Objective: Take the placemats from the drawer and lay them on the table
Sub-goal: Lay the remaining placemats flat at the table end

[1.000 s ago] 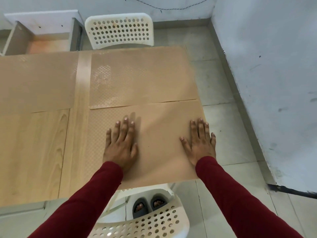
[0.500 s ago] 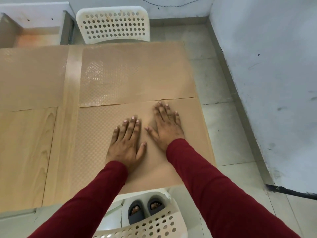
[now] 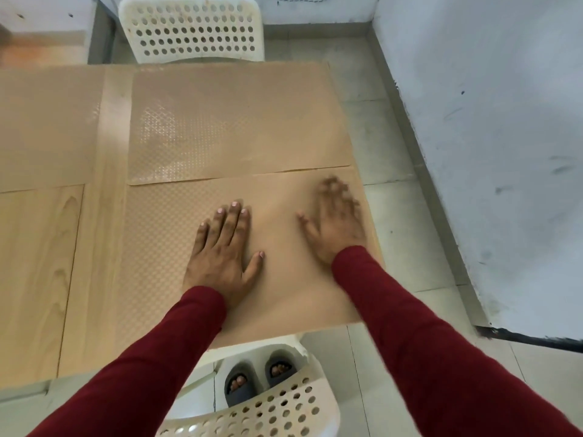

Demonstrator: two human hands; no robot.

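Note:
Three tan dotted placemats lie flat on the wooden table [image 3: 41, 279]. The near placemat [image 3: 164, 247] covers the table's near right corner. My left hand [image 3: 224, 250] rests palm down on its middle, fingers spread. My right hand [image 3: 336, 225], blurred by motion, lies flat on the same mat close to its right edge. A second placemat [image 3: 233, 121] lies just beyond, edge to edge with the near one. The third placemat [image 3: 44, 127] sits at the far left, partly cut off by the frame.
A white perforated chair [image 3: 192, 29] stands at the table's far side. Another white chair [image 3: 268, 408] is below me, with my slippered feet [image 3: 258, 376] on the tiled floor. A white wall [image 3: 489, 137] runs along the right. A cabinet [image 3: 47, 42] stands at the far left.
My right hand slid from the mat's right edge in to the middle beside my left hand, then back out toward the right edge. My left hand stayed put.

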